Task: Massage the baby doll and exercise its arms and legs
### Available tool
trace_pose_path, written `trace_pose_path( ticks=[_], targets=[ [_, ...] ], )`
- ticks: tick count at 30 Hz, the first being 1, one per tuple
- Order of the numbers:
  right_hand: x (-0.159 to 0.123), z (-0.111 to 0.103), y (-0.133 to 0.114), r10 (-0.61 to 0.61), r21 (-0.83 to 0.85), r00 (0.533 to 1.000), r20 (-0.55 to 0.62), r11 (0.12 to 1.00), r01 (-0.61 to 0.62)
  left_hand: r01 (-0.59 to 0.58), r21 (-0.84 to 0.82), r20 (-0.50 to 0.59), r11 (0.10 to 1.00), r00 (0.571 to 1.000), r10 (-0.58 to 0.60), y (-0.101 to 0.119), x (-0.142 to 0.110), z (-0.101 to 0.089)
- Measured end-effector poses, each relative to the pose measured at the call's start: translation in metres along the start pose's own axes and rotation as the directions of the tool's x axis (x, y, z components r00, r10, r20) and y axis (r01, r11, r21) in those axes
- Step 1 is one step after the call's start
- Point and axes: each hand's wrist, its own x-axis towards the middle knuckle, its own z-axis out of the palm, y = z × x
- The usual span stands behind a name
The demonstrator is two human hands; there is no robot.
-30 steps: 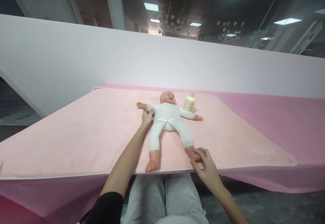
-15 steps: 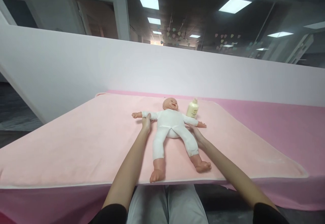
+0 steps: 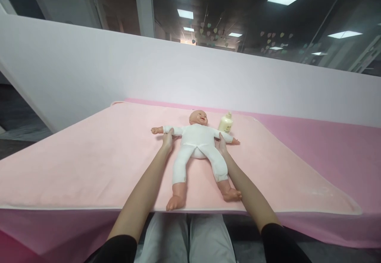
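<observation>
A baby doll (image 3: 197, 135) with a white cloth body lies face up, its head away from me, arms out to both sides and legs apart. My left hand (image 3: 168, 140) is closed around the doll's sleeve on the left, with the thumb on top and the fingers underneath. On the other side my right hand (image 3: 222, 144) grips the doll's other sleeve, thumb over it and fingers mostly hidden below. Just behind that sleeve stands a pale yellow pump bottle (image 3: 226, 123), partly covered by the doll's arm.
Under the doll a light pink blanket (image 3: 113, 163) is spread over a darker pink surface (image 3: 321, 147). A white partition (image 3: 190, 76) rises along the far side, with dark glass and ceiling lights above it. My legs are at the near edge.
My right hand has moved from beneath the doll's sleeve to a hold with its thumb on top. The left hand keeps its hold. The camera view has tilted slightly.
</observation>
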Motion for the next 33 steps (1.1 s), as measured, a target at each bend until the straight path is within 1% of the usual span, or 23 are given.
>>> trace_pose_path(
  ticks=[2,3,5,8,10,14,20,26,33],
  targets=[
    [-0.002,-0.005,-0.008,0.061,0.087,0.996,-0.072,0.995,-0.055,0.021,-0.02,-0.004,1.0,1.0,-0.021,0.001,-0.001,0.0],
    [-0.002,-0.008,-0.013,0.079,0.137,0.991,-0.11,0.988,-0.063,0.027,-0.024,-0.005,0.999,1.0,-0.027,0.002,-0.001,-0.001],
    [-0.001,-0.014,-0.025,0.064,0.211,0.984,-0.169,0.977,-0.027,0.033,-0.023,-0.002,0.999,0.999,-0.033,0.003,-0.002,-0.001],
    [0.003,-0.024,-0.041,0.047,0.23,0.972,-0.232,0.973,0.008,0.037,-0.017,0.002,0.999,0.999,-0.037,0.003,-0.002,-0.002],
    [0.004,-0.029,-0.048,0.055,0.231,0.964,-0.262,0.973,0.007,0.039,-0.016,0.008,0.999,0.999,-0.038,0.003,-0.002,-0.003],
    [0.002,-0.029,-0.049,0.081,0.234,0.957,-0.28,0.972,-0.014,0.045,-0.007,0.027,0.999,0.999,-0.045,0.003,-0.002,-0.005],
    [-0.002,-0.022,-0.041,0.028,0.141,0.951,-0.307,0.99,0.016,0.058,-0.006,0.035,0.998,0.998,-0.058,0.004,-0.004,-0.004],
    [-0.005,-0.021,-0.046,0.062,0.195,0.948,-0.313,0.981,0.0,0.053,-0.015,0.018,0.999,0.998,-0.052,0.005,-0.004,-0.003],
    [-0.006,-0.021,-0.047,0.07,0.182,0.949,-0.307,0.983,-0.014,0.06,-0.01,0.028,0.998,0.998,-0.059,0.004,-0.002,-0.004]
  ],
)
